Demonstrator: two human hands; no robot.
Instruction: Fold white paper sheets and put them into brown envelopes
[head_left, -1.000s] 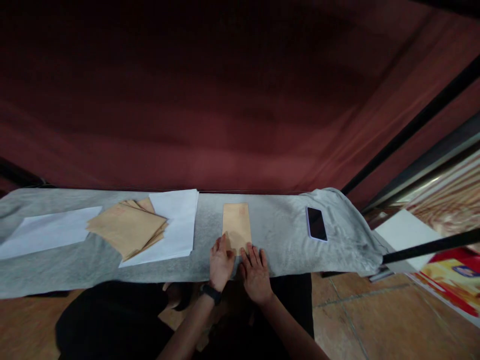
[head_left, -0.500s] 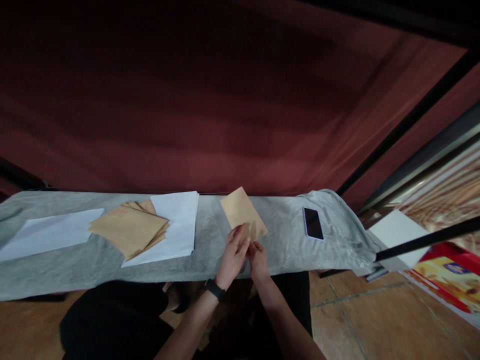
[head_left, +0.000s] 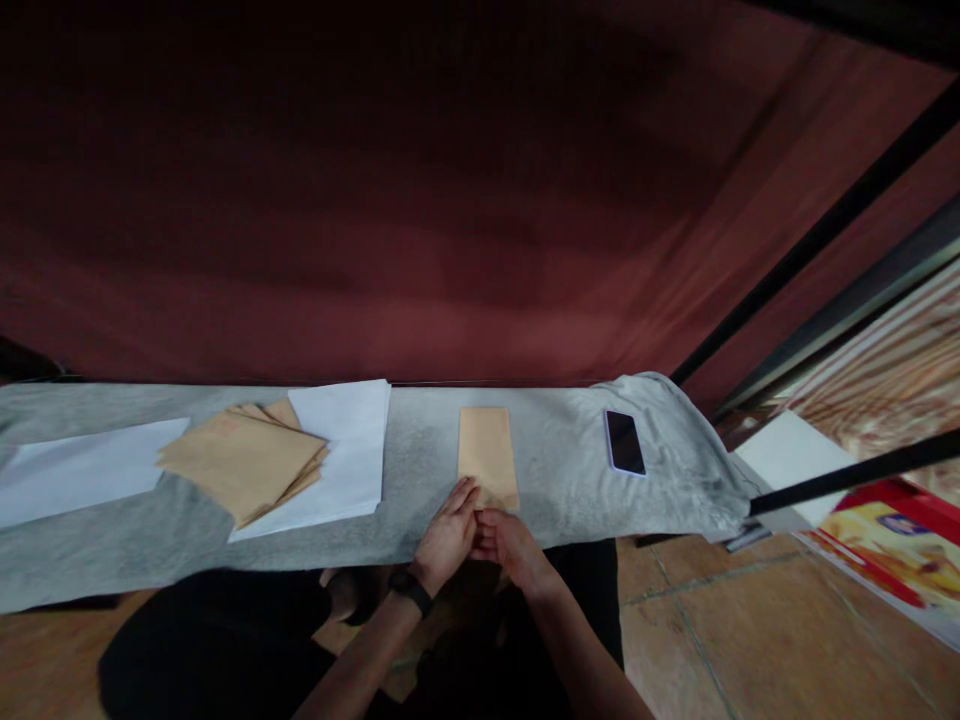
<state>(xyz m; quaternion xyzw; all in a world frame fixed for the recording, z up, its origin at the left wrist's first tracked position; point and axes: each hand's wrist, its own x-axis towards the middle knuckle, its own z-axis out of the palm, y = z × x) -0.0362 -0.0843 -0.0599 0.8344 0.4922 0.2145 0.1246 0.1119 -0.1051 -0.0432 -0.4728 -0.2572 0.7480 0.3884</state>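
Note:
A small brown envelope (head_left: 486,447) lies on the grey cloth in front of me, its long sides pointing away from me. My left hand (head_left: 450,535), with a dark watch on the wrist, has its fingers closed at the envelope's lower left corner. Along the near edge, my right hand (head_left: 511,548) has curled fingers touching the envelope's bottom end, close against the left fingertips. The hands partly cover that end, so its fold cannot be made out.
Several brown envelopes (head_left: 241,458) lie fanned on white paper sheets (head_left: 346,450) to the left. Another white sheet (head_left: 82,470) is farther left. A phone (head_left: 625,443) rests at the right on the grey cloth (head_left: 555,440). A red curtain (head_left: 450,330) hangs behind.
The envelope has gone from tilted to straight and down flat on the cloth, nearer to me. Both hands have moved with it toward the near edge.

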